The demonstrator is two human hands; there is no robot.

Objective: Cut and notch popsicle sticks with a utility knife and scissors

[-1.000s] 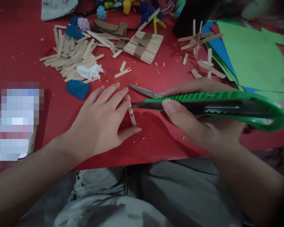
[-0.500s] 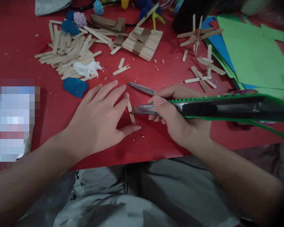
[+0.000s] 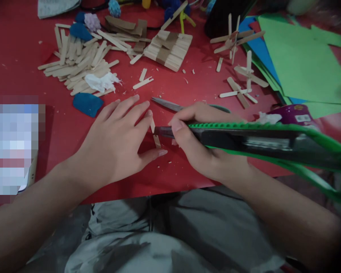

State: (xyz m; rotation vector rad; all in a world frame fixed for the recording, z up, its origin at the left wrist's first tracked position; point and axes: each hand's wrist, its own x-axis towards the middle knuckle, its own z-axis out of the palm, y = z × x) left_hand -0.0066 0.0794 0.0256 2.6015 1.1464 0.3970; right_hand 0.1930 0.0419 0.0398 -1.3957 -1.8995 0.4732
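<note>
My right hand [image 3: 204,140] grips a green and black box cutter [image 3: 244,138], its blade pointing left. The blade tip meets a short wooden craft stick [image 3: 156,139] on the red table, near a small notch. My left hand [image 3: 119,140] lies flat with fingers spread; its index fingertip is at the stick's upper end and the thumb rests below left of it. Scissors [image 3: 166,104] lie just beyond my right hand, partly hidden by it. A notched stick piece [image 3: 143,83] and a shorter piece [image 3: 143,74] lie farther back.
A pile of craft sticks [image 3: 74,64] spreads at back left, beside a bundled stack [image 3: 174,53]. Crossed-stick assemblies [image 3: 238,93] sit right of centre, near green paper sheets [image 3: 304,64]. A blurred-out phone [image 3: 14,148] is at far left; a purple wrapper [image 3: 292,113] is at right.
My right hand and the box cutter have shifted left, and the cutter's rear end has swung lower. More of the scissors and purple wrapper shows. My left hand keeps its place.
</note>
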